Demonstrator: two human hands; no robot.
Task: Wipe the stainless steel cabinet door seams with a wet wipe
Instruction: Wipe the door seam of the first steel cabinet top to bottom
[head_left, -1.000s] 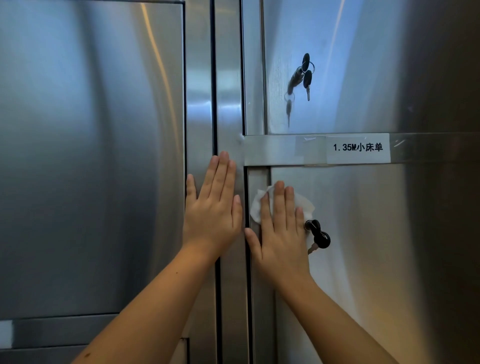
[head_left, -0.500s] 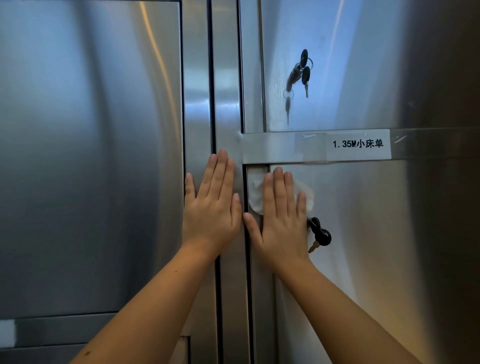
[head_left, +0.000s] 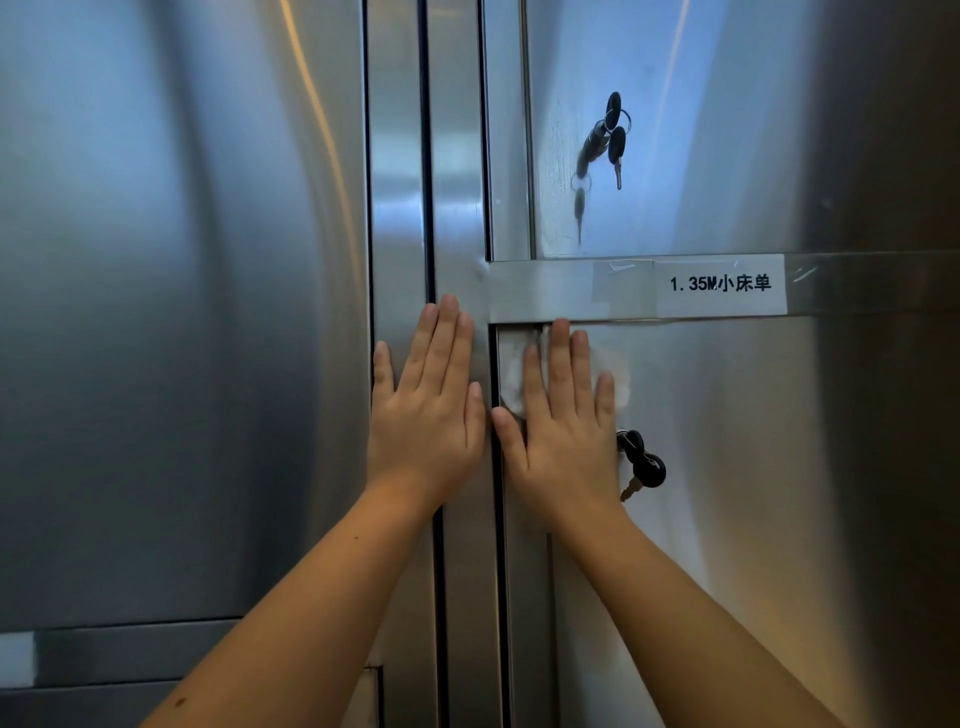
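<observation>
The white wet wipe (head_left: 514, 383) is mostly hidden under the right hand (head_left: 563, 431). Only blurred pale edges show on the 2 sides of the fingers, so its shape and folds are hard to make out. The lock of the lower stainless steel cabinet door (head_left: 737, 493) is partly covered by the edge of that hand, and a black-headed key (head_left: 647, 466) sticks out beside it, below and left of the white paper label printed "1.35M小床单" (head_left: 719, 284). Both forearms are cut off by the bottom edge, and the steel right of the label sinks into dark shadow.

The wipe lies below and left of the label, on the top left corner of the lower door, just under the horizontal steel rail (head_left: 540, 291) that carries the label. The right hand lies flat on it, fingers straight and close together, pressing it to the metal. Its middle fingertip reaches the seam under the rail, and its thumb is spread onto the dark vertical door seam (head_left: 501, 545).

The left hand (head_left: 423, 410) lies flat and bare on the vertical steel post (head_left: 457, 156), further left of the label, with fingers straight and holding nothing. Its thumb is just beside the right thumb, and whether they touch cannot be told. Above and left of the label a bunch of black-headed keys (head_left: 612, 132) hangs from the upper door.
</observation>
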